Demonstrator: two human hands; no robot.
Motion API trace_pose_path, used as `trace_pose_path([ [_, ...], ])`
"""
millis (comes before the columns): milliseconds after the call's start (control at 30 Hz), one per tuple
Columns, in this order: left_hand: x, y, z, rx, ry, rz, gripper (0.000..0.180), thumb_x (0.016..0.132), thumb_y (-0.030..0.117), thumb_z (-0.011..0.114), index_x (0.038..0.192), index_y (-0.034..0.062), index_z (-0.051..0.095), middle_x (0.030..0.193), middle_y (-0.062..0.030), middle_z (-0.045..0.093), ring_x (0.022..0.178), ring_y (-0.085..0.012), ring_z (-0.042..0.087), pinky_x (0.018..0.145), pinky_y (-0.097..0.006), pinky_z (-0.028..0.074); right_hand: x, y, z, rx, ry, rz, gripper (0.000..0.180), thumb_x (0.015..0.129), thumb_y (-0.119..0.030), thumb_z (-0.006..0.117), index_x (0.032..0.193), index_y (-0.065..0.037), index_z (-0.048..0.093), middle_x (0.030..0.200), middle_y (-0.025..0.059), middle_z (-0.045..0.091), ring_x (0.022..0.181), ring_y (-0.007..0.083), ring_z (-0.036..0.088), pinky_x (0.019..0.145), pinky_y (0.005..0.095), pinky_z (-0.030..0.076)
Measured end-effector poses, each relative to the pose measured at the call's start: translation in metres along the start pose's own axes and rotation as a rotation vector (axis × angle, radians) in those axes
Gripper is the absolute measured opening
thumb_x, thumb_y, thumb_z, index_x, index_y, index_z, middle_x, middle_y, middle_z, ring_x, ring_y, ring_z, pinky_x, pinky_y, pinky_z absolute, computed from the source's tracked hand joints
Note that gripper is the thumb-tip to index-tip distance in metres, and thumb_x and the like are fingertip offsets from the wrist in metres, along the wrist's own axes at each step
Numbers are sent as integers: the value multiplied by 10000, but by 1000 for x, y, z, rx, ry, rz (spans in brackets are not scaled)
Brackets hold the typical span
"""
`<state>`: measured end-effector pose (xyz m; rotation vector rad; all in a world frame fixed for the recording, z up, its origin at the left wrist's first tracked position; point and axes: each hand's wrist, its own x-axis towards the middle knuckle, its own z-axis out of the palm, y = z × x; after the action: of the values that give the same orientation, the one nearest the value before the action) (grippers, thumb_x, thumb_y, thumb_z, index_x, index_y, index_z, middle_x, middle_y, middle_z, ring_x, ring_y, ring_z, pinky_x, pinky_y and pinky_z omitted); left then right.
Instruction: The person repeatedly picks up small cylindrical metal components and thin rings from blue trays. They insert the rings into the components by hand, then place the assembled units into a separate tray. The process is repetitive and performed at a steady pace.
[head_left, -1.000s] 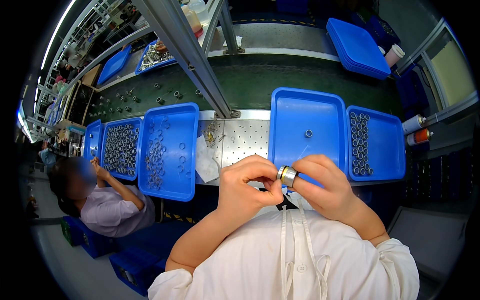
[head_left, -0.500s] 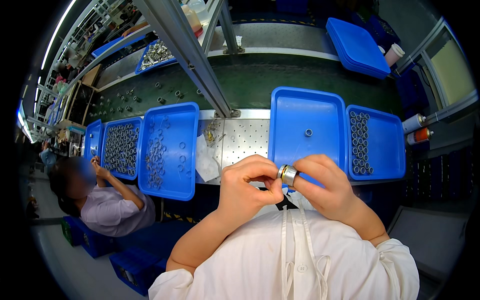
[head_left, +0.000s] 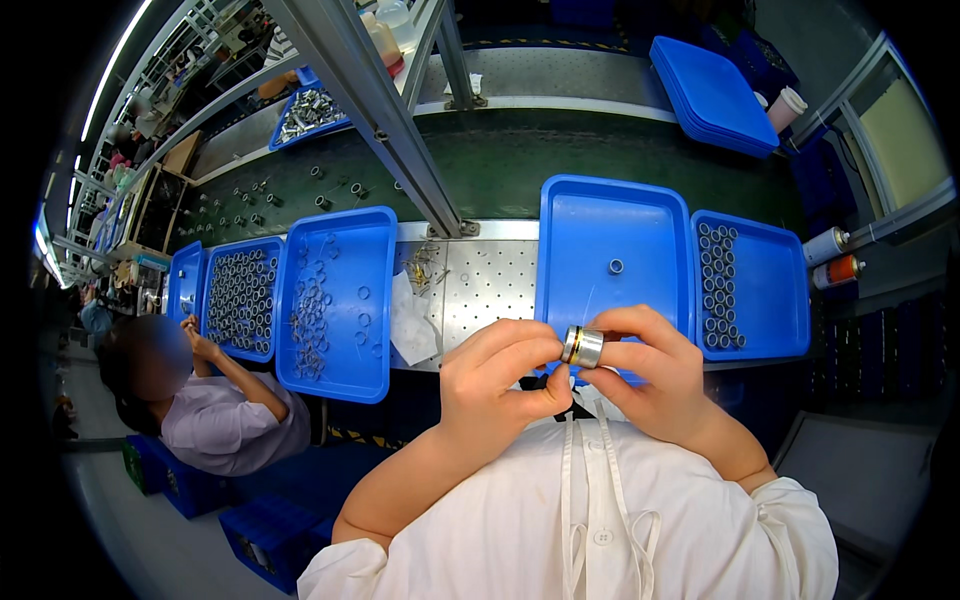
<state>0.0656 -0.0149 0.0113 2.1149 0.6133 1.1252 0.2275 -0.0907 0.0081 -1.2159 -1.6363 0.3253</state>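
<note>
A short silver metal cylinder (head_left: 586,348) with a dark and yellowish band near its left end is held up between both hands, in front of my chest. My right hand (head_left: 662,378) grips its right side between thumb and fingers. The thumb and fingertips of my left hand (head_left: 492,378) are closed on the banded left end; whether they also pinch a thin ring there is hidden. Just beyond the hands lies a blue tray (head_left: 612,215) with a single small metal ring-shaped part (head_left: 616,266) in it.
At right, a blue tray (head_left: 775,290) holds rows of metal rings. At left, another blue tray (head_left: 345,240) has thin loose rings. A white paper (head_left: 412,325) lies on the perforated metal plate (head_left: 490,280). A metal post (head_left: 385,130) rises ahead. A co-worker (head_left: 235,420) sits at left.
The cylinder has turned and shifted slightly right, so more of its side shows. My right fingers have spread around it, and my left fingertips stay at its left end.
</note>
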Motion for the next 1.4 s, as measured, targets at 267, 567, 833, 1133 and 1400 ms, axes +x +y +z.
trace_pose_path([
  [267,-1,3,-11,-193,-106,-70,350,538,-108,678,870,-16,619,905,-137,615,807,-195,603,683,-277,505,2,-1,-4,-24,48,-128,249,619,34,739,850,1,652,980,130,607,787,250,612,653,301,513],
  [567,-4,11,-16,-562,-162,-287,406,647,-58,736,1023,-22,588,1045,-118,582,887,-171,610,780,-281,549,-1,0,-9,20,-27,-209,241,605,26,727,834,6,654,1006,157,613,819,268,622,705,319,529],
  [833,-6,13,-20,-529,-267,-284,377,643,-83,723,995,-18,602,1025,-113,583,889,-161,614,762,-257,563,-3,-3,-8,144,-119,-197,231,617,16,738,825,10,638,992,166,609,818,268,633,681,313,538],
  [1133,-22,19,-21,-608,-258,-391,366,615,-97,730,954,-17,616,1000,-120,584,866,-161,623,753,-254,567,-14,-8,-7,204,-188,-162,220,636,-2,739,832,10,640,968,170,600,731,231,637,614,265,531],
  [1400,-29,24,-19,-632,-222,-425,371,605,-96,735,944,-11,613,993,-119,583,839,-157,629,739,-258,570,-21,-8,-6,273,-195,-149,226,646,-7,738,853,11,649,1000,161,593,767,225,642,653,265,531],
])
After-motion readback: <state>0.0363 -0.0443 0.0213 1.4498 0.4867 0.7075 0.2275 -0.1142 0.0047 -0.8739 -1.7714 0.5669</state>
